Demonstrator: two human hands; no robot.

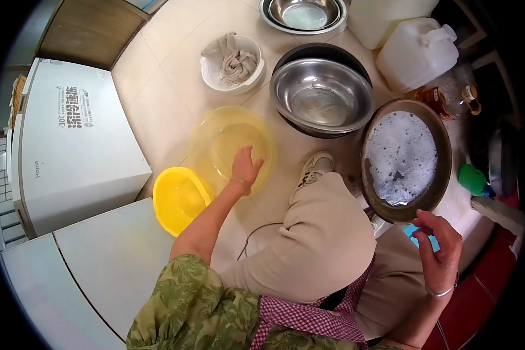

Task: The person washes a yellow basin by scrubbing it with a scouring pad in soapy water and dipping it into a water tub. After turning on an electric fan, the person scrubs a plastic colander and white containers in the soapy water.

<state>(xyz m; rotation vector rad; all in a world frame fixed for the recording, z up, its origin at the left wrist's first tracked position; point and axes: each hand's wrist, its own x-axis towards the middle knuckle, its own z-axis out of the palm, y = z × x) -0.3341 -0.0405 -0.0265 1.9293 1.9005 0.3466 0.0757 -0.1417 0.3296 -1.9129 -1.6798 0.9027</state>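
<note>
My left hand [248, 167] reaches over a translucent yellow basin [207, 131] on the floor, fingers apart and holding nothing; whether it touches the basin I cannot tell. Beside that basin sits a smaller solid yellow basin [179, 201], tilted. My right hand [440, 248] is raised by the near edge of a brown basin [374, 195] full of foamy, soapy water [401, 154]. Its fingers are bent but apart, with nothing visible between them. A small blue item [414, 236] shows partly behind this hand.
Metal bowls [322, 96] stand ahead, with more bowls [305, 14] farther back. A white tub [230, 86] holds a grey cloth [237, 61]. Plastic jugs [417, 53] and a bottle [440, 100] line the right. A white freezer [79, 157] stands left. My shoe [316, 167] is between the basins.
</note>
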